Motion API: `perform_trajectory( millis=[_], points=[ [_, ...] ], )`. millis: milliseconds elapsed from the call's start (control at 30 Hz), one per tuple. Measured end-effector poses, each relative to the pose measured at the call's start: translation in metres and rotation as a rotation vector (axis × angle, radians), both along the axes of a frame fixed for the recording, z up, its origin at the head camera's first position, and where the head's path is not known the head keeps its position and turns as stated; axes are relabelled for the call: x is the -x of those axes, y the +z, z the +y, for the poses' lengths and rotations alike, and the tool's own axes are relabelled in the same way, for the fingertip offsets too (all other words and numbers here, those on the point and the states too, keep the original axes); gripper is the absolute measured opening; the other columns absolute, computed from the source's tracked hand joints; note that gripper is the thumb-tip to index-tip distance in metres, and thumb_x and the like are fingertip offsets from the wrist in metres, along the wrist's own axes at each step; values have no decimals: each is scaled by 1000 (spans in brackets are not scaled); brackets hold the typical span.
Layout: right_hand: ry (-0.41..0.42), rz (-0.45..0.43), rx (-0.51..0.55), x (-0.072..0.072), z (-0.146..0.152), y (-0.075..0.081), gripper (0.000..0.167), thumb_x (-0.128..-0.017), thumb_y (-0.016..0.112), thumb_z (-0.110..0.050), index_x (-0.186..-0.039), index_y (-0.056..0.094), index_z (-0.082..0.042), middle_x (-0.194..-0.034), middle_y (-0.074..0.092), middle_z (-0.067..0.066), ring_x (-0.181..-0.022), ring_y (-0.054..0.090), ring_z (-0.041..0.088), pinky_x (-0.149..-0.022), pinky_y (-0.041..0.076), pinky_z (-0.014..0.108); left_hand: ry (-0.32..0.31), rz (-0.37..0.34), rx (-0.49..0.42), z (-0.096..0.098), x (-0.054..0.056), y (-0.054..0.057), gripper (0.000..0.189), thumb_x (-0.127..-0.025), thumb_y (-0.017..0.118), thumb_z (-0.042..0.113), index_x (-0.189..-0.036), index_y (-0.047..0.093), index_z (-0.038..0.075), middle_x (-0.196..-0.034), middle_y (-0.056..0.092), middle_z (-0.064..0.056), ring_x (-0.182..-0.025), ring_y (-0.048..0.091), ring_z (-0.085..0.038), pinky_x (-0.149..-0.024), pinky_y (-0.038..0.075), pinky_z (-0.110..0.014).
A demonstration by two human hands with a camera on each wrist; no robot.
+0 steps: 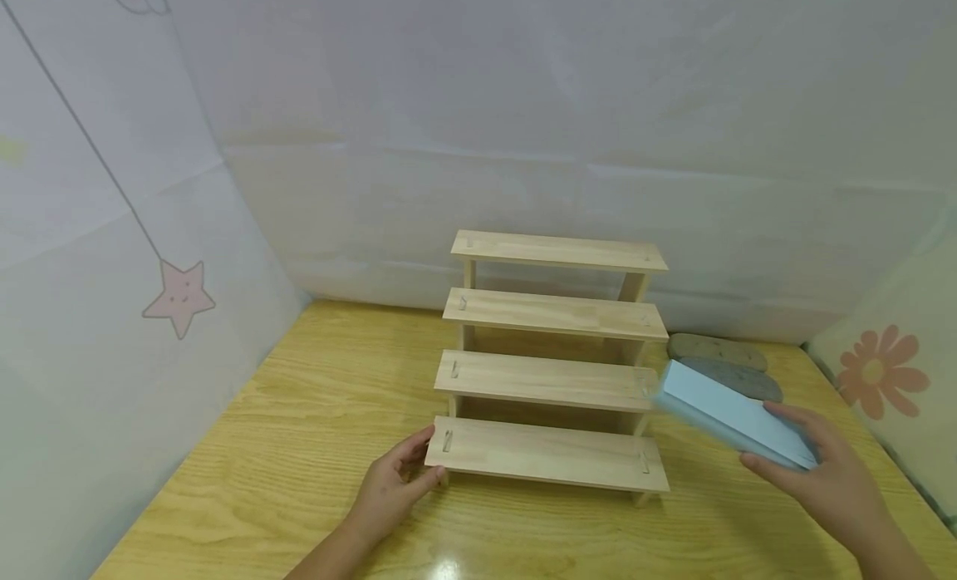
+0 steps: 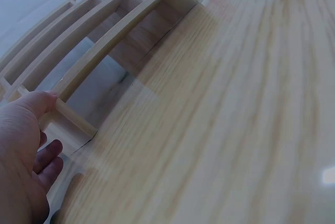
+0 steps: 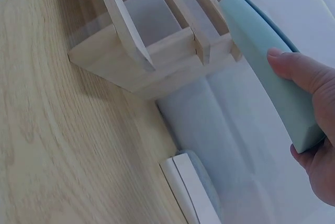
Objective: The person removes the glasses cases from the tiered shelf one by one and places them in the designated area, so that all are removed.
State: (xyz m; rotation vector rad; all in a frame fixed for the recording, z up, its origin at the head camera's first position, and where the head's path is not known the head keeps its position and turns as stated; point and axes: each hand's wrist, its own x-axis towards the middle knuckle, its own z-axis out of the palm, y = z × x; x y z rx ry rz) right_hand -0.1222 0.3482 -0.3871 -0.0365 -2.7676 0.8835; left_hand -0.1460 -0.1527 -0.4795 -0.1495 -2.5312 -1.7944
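Note:
A four-step wooden display stand (image 1: 549, 455) of pale wood stands on the table. My left hand (image 1: 392, 484) holds the left end of its lowest step, and in the left wrist view the thumb lies against the board's end. My right hand (image 1: 830, 472) grips a light blue glasses case (image 1: 736, 414) by its near end, thumb on one side and fingers on the other. The case is held in the air, tilted, just right of the stand; its far end looks blurred. In the right wrist view a long seam runs along the blue case (image 3: 267, 72).
Two more elongated cases, one olive-brown (image 1: 718, 350) and one grey (image 1: 736, 379), lie behind the right hand near the back of the wood-grain table (image 1: 299, 430). Pale sheets hang as walls at back and sides, with a printed star (image 1: 179, 297) and flower (image 1: 882, 372).

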Motion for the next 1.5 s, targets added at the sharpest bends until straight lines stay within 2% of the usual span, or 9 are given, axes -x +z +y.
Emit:
perform_trajectory(
  millis=[100, 233, 300, 433, 533, 700, 967, 1200, 1500],
  points=[
    [-34, -18, 6, -1, 5, -3, 80, -81, 81, -33, -146, 43, -5, -141, 43, 31, -100, 39, -2, -68, 34, 20, -3, 10, 0, 0, 0, 1, 60, -84, 78, 25, -138, 56, 13, -123, 68, -6, -114, 64, -23, -92, 54, -32],
    [-48, 8, 21, -3, 13, -9, 79, -81, 81, -31, -145, 43, -3, -140, 43, 30, -92, 30, -16, -65, 31, 15, -5, 11, -5, 0, -1, 1, 60, -84, 78, 25, -138, 56, 12, -123, 68, -7, -114, 64, -24, -90, 54, -30],
    [-60, 10, 15, -3, 16, -10, 80, -81, 81, -32, -145, 43, -2, -139, 43, 30, -93, 31, -14, -64, 30, 14, -3, 4, -7, 0, -1, 0, 60, -83, 79, 25, -138, 56, 13, -123, 68, -6, -114, 64, -23, -90, 54, -27],
    [-86, -42, 8, -2, 22, -13, 85, -84, 78, -36, -148, 37, 0, -141, 38, 35, -106, 48, 24, -70, 37, 28, 2, 0, -5, 0, 0, -1, 61, -83, 79, 24, -138, 56, 14, -125, 67, -6, -115, 63, -23, -91, 52, -24],
    [-101, -73, 4, 0, 26, -16, 87, -85, 77, -38, -149, 33, 2, -142, 35, 39, -110, 44, 50, -72, 41, 47, 5, 6, 4, 0, 0, -2, 61, -83, 79, 25, -138, 56, 13, -125, 67, -6, -115, 63, -24, -90, 52, -24],
    [-97, -71, -3, 0, 31, -24, 85, -85, 77, -37, -147, 36, 5, -140, 36, 40, -108, 44, 51, -71, 44, 56, 6, 8, 9, 0, 1, -2, 61, -83, 79, 27, -138, 56, 13, -125, 67, -7, -115, 63, -24, -90, 52, -24],
    [-95, -62, -9, -1, 40, -41, 82, -85, 77, -35, -144, 39, 7, -136, 40, 40, -105, 45, 47, -71, 44, 37, 3, 4, 17, 0, 0, -2, 60, -84, 78, 25, -138, 56, 13, -126, 66, -8, -116, 63, -25, -91, 53, -27],
    [-116, -97, 4, -1, 45, -57, 81, -87, 74, -36, -144, 37, 9, -137, 36, 42, -111, 39, 52, -81, 38, 64, 3, 4, 25, -1, 1, -2, 61, -83, 78, 28, -138, 55, 14, -126, 66, -8, -117, 63, -26, -92, 53, -30],
    [-118, -125, 46, 0, 53, -78, 83, -87, 74, -39, -146, 36, 6, -140, 36, 40, -114, 38, 51, -86, 33, 62, 1, 24, 15, -1, 1, -3, 61, -84, 78, 27, -138, 56, 12, -126, 66, -8, -116, 63, -26, -93, 54, -34]
  ],
)
